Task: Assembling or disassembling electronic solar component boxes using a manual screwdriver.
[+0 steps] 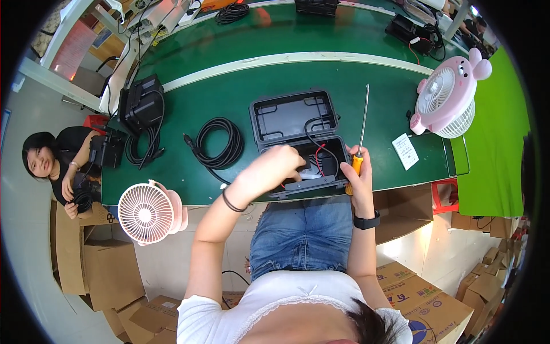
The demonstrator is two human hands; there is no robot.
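Observation:
A black plastic case (293, 114) lies on the green table in front of me with its lid swung back. Inside it are a red wire (320, 156), black cable and a clear plastic bag or piece (310, 172). My left hand (279, 165) reaches over the left side of the case with its fingers bent down into it; whatever the fingertips pinch is hidden. Against the right side of the case, my right hand (361, 179) is closed round the orange handle of a screwdriver (356, 165). The long shaft points up and away from me.
A coiled black cable (220, 143) lies left of the case. Black cases with cables (140, 106) stand farther left, near a seated person holding cable. A pink fan (146, 213) sits at the front left edge, a rabbit-shaped fan (444, 97) and white card (405, 152) at right.

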